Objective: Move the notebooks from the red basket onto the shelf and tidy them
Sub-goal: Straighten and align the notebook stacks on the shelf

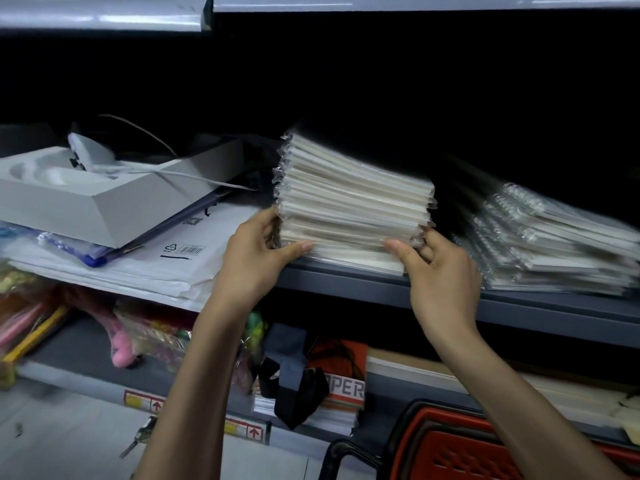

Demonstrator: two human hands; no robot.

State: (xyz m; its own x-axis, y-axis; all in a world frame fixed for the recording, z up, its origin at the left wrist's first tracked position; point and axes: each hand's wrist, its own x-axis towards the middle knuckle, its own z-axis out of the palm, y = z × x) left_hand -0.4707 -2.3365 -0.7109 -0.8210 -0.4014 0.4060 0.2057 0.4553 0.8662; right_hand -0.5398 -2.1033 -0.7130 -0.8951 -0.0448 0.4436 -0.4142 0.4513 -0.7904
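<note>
Shelf (450,299): grey metal unit, several tiers; the middle tier carried the stock listed below.

Red basket (460,452): plastic, slotted wall, black handle; stood at the lower right, below the shelf edge. Contents were not visible.

White envelopes (166,268): flat pile of mailers with a barcode label, on the left of the middle tier, overhanging its front edge.

Grey box (104,206): open, tilted, resting on top of the envelopes; a white device and cord lay in its moulded tray.

Second notebook pile (554,251): spiral-bound, plastic-wrapped, slumped at the right of the same tier, blurred; apart from the main stack.

Notebooks (353,202): stack of cream-edged, plastic-wrapped items at the centre of the middle tier, leaning slightly, front edge at the shelf lip.

Left hand (256,258): clamped on the stack's lower left corner, thumb along the front, fingers behind the side.

Right hand (440,275): clamped on the lower right corner, thumb on the front edge, fingers curled round the side.

Lower tier: coloured packets (149,334), a black strap (294,382) and printed books (343,386), partly hidden by the forearms.
</note>
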